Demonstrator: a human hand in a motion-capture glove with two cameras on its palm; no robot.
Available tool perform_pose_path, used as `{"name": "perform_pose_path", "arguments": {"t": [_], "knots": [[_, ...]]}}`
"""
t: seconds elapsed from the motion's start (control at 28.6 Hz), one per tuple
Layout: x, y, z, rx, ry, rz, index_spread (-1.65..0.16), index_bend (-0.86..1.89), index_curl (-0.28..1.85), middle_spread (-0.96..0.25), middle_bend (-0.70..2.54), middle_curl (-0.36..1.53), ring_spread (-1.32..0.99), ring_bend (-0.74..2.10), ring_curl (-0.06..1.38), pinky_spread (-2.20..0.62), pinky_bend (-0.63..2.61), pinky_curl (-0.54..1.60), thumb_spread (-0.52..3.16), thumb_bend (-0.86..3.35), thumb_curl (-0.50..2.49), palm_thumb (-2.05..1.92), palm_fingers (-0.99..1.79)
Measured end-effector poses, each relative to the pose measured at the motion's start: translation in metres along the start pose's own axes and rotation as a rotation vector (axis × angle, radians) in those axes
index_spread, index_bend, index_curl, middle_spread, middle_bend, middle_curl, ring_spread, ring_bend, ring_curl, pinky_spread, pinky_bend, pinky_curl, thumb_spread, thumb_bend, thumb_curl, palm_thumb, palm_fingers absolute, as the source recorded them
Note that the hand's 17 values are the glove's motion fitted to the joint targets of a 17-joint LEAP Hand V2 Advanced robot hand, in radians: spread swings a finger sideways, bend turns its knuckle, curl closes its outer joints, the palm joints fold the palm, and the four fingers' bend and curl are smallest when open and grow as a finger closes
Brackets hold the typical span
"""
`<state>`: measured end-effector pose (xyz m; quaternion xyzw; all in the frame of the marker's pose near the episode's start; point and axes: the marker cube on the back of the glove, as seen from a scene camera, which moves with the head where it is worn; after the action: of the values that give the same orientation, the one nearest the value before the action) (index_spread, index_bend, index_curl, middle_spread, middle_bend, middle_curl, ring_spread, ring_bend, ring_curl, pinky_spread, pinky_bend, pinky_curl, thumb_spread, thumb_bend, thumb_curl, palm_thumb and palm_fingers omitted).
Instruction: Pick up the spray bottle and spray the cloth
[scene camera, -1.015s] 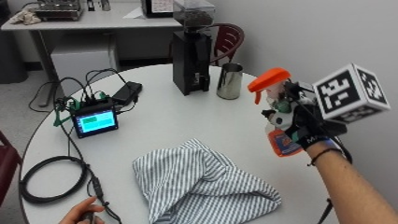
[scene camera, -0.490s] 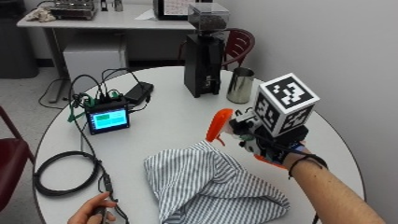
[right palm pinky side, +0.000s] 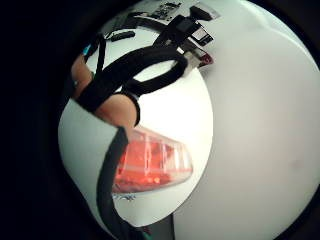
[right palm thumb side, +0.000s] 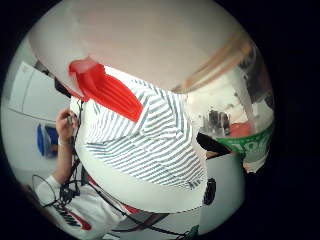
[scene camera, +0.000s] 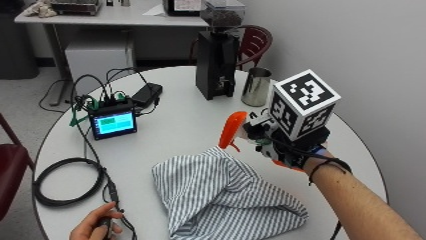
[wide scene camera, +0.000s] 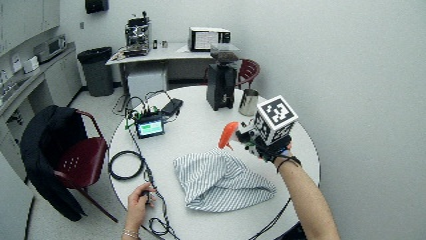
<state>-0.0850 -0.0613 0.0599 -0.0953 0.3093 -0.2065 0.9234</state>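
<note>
In the outside view my gloved right hand (scene camera: 287, 149) grips the spray bottle (scene camera: 233, 131), held above the table at the right. Its orange head points left and down at the striped cloth (scene camera: 219, 195), which lies crumpled on the round white table (scene camera: 180, 125). The nozzle is just above the cloth's near edge. In the thumb side palm view the orange nozzle (right palm thumb side: 107, 90) hangs over the striped cloth (right palm thumb side: 145, 145), with the bottle's green-labelled body (right palm thumb side: 242, 142) close to the palm. The bottle's orange base (right palm pinky side: 150, 162) shows in the little finger side palm view. The wide outside view has the bottle (wide scene camera: 228, 135) above the cloth (wide scene camera: 219, 180).
A black grinder (scene camera: 216, 65) and a metal pitcher (scene camera: 256, 87) stand at the table's far side. A small lit screen (scene camera: 113, 122) with wires sits at the left, with a coiled cable (scene camera: 66, 180) nearer. A bare left hand (scene camera: 96, 227) holds a cable at the front edge.
My hand has carried the bottle from the right side toward the cloth and turned its nozzle down at the cloth. The outside camera has shifted too.
</note>
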Motion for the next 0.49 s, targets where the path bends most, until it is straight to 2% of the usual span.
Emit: {"name": "perform_pose_path", "arguments": {"t": [0.24, 0.49], "knots": [[0.015, -0.017, -0.052, 0.112, -0.015, 0.049, -0.25, 0.13, 0.32, -0.13, 0.39, 0.48, -0.14, 0.50, 0.43, 0.12, 0.24, 0.34, 0.58, -0.03, 0.60, 1.05, 1.09], [0.000, 0.004, -0.001, 0.002, -0.016, 0.008, -0.25, 0.13, 0.33, -0.13, 0.39, 0.49, -0.14, 0.50, 0.43, 0.12, 0.24, 0.35, 0.57, -0.03, 0.61, 1.05, 1.09]]}}
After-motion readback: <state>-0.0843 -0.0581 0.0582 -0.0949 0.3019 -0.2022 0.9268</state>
